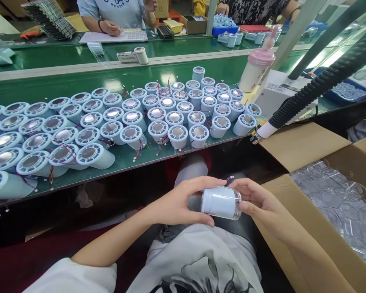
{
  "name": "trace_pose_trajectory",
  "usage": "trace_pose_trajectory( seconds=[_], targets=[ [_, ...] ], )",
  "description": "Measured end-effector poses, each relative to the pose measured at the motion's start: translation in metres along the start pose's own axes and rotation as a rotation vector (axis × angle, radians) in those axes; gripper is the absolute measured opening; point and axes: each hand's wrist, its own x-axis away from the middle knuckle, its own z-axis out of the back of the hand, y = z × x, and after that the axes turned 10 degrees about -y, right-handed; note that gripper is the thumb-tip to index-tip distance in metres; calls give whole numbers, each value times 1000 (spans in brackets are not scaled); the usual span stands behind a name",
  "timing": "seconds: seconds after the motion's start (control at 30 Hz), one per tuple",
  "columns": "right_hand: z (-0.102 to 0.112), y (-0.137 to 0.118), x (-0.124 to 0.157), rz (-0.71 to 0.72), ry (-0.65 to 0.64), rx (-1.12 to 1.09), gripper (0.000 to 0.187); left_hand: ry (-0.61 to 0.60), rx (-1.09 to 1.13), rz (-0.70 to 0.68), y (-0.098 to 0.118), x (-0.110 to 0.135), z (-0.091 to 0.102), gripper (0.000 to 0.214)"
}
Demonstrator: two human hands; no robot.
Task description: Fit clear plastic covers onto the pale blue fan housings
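White cylinder [220, 201], seemingly unlabelled, lies gripped between left hand [183, 203] and right hand [256, 201].

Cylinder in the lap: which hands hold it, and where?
Both hold the white cylinder: left hand around its plain end, right hand at its clear-capped end.

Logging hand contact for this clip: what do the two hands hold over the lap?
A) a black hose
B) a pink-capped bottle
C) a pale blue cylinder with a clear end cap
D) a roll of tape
C: the left hand and right hand grip the pale blue cylinder from either side, its clear cap toward the right hand.
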Motion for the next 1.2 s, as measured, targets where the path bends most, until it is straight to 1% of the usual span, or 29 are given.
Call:
trace_pose_trajectory(
  seconds=[0.23, 0.37, 0.5, 0.63, 0.7, 0.77, 0.83, 0.9, 0.93, 0.97, 1.03, 1.13, 1.2],
  targets=[
    [-4, 5, -7, -59, 19, -168, 39, -9, -67, -43, 0, 4, -1, 76],
    [-7, 9, -8, -115, 32, -247, 44, -5, -84, -67, -2, 5, -1, 77],
    [-11, 10, -11, -179, -2, -330, 45, -4, -92, -120, -3, 5, 0, 81],
    [-15, 8, -14, -243, -19, -423, 52, -13, -100, -130, -5, 5, 1, 82],
    [-17, 6, -16, -298, -46, -463, 55, -16, -98, -132, -5, 5, 1, 80],
    [-17, 3, -17, -367, -101, -497, 58, -8, -95, -136, -5, 5, 0, 77],
    [-17, 3, -18, -428, -160, -518, 66, 16, -85, -133, -3, 5, -2, 72],
    [-16, 6, -18, -449, -201, -509, 72, 40, -50, -100, 1, 6, -4, 65],
    [-15, 9, -17, -423, -204, -485, 74, 48, -19, -63, 3, 6, -5, 63],
    [-15, 12, -16, -367, -192, -440, 75, 53, 20, -17, 5, 7, -6, 61],
    [-13, 18, -13, -167, -114, -281, 71, 56, 105, 79, 8, 8, -8, 61],
    [-10, 23, -4, 191, 36, 128, 63, 56, 215, 180, 11, 8, -8, 61],
    [-8, 24, 0, 407, 81, 454, 65, 44, 300, 221, 12, 8, -8, 62]
  ],
)
